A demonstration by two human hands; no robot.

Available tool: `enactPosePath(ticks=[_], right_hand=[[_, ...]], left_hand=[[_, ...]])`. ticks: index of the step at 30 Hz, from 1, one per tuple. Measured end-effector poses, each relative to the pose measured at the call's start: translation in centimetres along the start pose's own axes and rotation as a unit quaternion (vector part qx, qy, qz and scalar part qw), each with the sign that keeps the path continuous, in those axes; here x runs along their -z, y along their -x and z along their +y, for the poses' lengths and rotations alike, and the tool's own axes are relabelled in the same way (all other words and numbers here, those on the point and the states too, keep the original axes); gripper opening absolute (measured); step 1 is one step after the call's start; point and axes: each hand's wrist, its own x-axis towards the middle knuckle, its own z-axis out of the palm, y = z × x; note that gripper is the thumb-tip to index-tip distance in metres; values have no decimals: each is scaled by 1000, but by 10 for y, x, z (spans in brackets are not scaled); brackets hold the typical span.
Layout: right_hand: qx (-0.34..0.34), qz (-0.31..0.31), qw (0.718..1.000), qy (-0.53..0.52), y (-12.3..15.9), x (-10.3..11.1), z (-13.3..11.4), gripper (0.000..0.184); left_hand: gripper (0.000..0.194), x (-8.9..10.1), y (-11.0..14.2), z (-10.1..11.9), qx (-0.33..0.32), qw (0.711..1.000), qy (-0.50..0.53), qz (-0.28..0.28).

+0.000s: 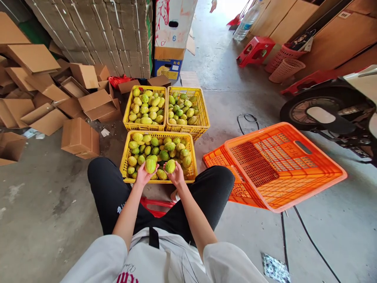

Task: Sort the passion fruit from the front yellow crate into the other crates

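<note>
Over the near yellow crate [194, 159], my left hand [143, 176] is closed around a yellow-green oval fruit [150, 166]. Beside it, my right hand [177, 175] grips a similar, slightly smaller fruit [170, 166]. The two hands are apart, at about the same height, and their palms partly show under the fruits. Many more green and yellow oval fruits [147, 150] lie in the crate below. Behind it stand two further yellow crates, one on the left [126, 118] and one on the right [206, 114], both holding the same kind of fruit.
A large orange crate [306, 196] lies tilted at the right, close to my knee. Cardboard boxes [79, 137] are heaped on the left. Beyond the orange crate are a motorcycle wheel [312, 108], a red stool [255, 50] and black cables [312, 236] on the floor.
</note>
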Motion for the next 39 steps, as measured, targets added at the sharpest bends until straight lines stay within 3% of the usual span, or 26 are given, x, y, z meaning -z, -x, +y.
enactPosePath(ticks=[5,10,15,17,21,30,39], right_hand=[[-11,19,1000,0,4,-1,0,16],[-28,12,999,34,4,-1,5,17],[-24,30,998,59,-1,2,9,15],[-15,41,997,60,-2,3,9,16],[-3,35,999,35,-3,3,5,25],[-3,1,999,-40,1,-1,-2,23],[-25,61,996,68,-6,8,8,16]], left_hand=[[23,8,-4,-5,-17,998,-19,52],[18,15,-9,-10,20,995,-82,45],[12,15,-13,-13,6,992,-102,67],[18,13,-13,-13,-2,993,-99,71],[39,7,-11,-11,-13,995,-73,64],[18,13,-11,-8,-59,997,-25,40],[16,21,-15,-14,-3,994,-105,30]])
